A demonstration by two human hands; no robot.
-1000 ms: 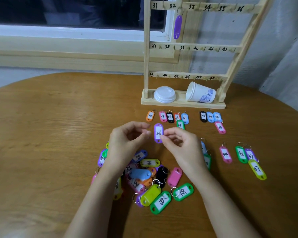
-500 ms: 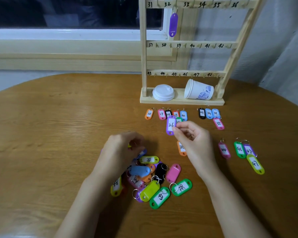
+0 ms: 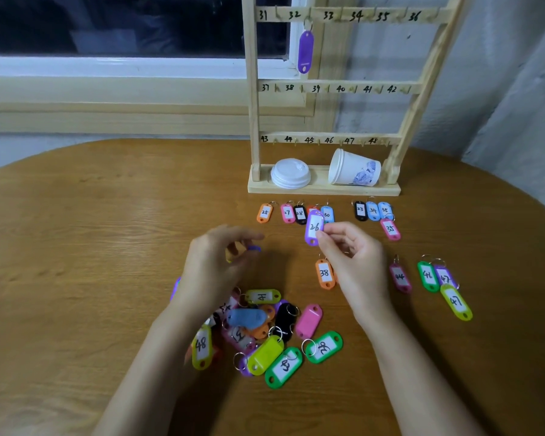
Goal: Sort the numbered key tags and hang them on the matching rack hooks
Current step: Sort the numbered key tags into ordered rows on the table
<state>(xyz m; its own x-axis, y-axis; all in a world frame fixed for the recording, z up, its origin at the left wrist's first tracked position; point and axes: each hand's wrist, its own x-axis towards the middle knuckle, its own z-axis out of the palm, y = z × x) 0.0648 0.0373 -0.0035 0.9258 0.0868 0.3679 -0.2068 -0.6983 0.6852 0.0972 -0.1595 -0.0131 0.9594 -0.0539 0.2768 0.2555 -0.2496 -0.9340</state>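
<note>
Head view: nearest on the wooden worktop (image 3: 76, 278) lies a loose heap of key tags (image 3: 265, 335), among them a green one marked 43 (image 3: 284, 367), a yellow 48 (image 3: 201, 346) and a yellow-green 41 (image 3: 262, 296). The left hand (image 3: 216, 269) hovers over the far edge of the heap, motion-blurred, its fingers curled loosely; a bit of purple shows at the fingertips, but whether they grip anything I cannot tell. An orange tag 38 (image 3: 324, 273) lies flat between the hands. Well to the right sit a pink 44 (image 3: 400, 277), a green 46 (image 3: 428, 276), a purple tag (image 3: 445, 277) and a yellow-green 47 (image 3: 456, 302) — the last two overlapping.

The right hand (image 3: 351, 256) pinches the purple tag 26 (image 3: 314, 228) by its lower right edge between thumb and forefinger, holding it upright just above the sorted row. That row — orange 25 (image 3: 264, 212), pink 27 (image 3: 287, 212), black 28 (image 3: 300, 213), blue 30 (image 3: 327, 214) — runs in front of the rack base, with a black 33 (image 3: 360, 210), two blue tags and a pink 35 (image 3: 390, 229) further right.

Beyond stands the wooden rack (image 3: 252, 89), numbered 31 to 48, a purple tag (image 3: 305, 51) hanging near 32. On its base rest white lids (image 3: 290, 173) and a tipped paper cup (image 3: 354, 168).
</note>
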